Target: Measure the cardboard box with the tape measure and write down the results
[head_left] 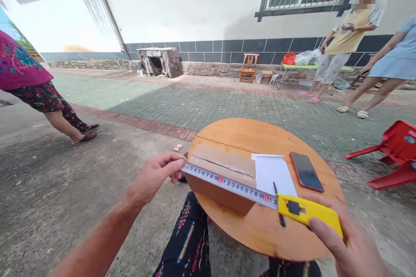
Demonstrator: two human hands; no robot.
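Observation:
My right hand (347, 238) grips the yellow case of a tape measure (312, 214), its thumb on the near side. The blade runs out to the left, past the 20 mark. At its far end my left hand (159, 177) pinches the tip between thumb and fingers. Beneath the blade a cardboard box (224, 190), taped along its top, rests on a round wooden table (260, 132). The blade lies along the box's near top edge. White paper (273, 173) lies right of the box, with a dark pen (281, 218) partly hidden under the tape measure.
A phone in a red case (307, 172) lies on the table's right side. A red plastic stool (394, 151) is tipped over at the right. One person (26, 69) stands at the left, two others at the right near a green table (312, 67). A small wooden chair (248, 68) stands by the wall.

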